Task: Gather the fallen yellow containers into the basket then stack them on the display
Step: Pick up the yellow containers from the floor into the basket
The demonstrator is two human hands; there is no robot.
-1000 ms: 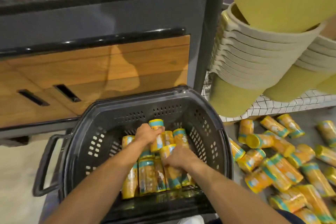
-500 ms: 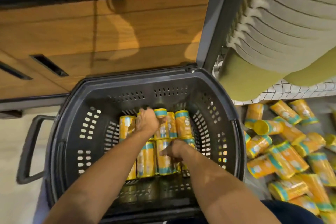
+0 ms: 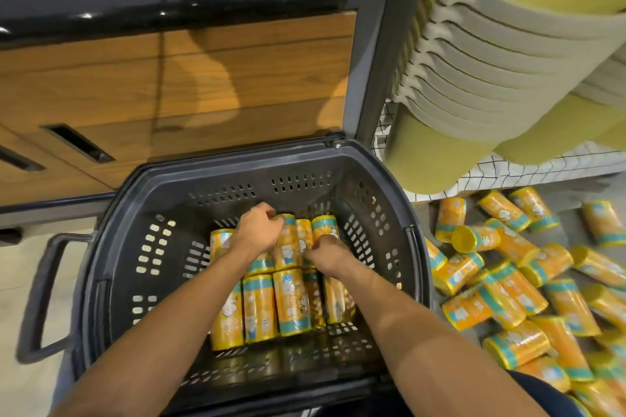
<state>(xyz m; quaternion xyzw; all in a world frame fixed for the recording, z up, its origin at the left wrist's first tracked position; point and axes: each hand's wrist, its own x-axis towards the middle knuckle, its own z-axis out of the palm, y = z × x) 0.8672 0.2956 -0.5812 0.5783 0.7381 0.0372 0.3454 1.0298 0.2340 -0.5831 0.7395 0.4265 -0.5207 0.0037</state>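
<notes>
A dark grey plastic basket [image 3: 237,162] sits in front of me with several yellow containers with teal bands [image 3: 259,310] lying in rows on its bottom. My left hand [image 3: 259,225] is deep in the basket, fingers curled over the top end of a container in the back row [image 3: 288,247]. Just to its right, my right hand [image 3: 327,249] curls down onto a neighbouring back-row container [image 3: 325,225]; its fingertips are hidden. Many more yellow containers [image 3: 508,284] lie jumbled on the floor right of the basket.
The basket's handle [image 3: 37,298] sticks out to the left. A wooden cabinet [image 3: 169,85] and a dark post [image 3: 376,44] stand behind it. Stacked beige and green tubs [image 3: 474,78] hang over a wire shelf [image 3: 508,173] at the upper right.
Both hands have reached further toward the back of the basket. My right hand left the front row and now sits at the back row beside the left hand.
</notes>
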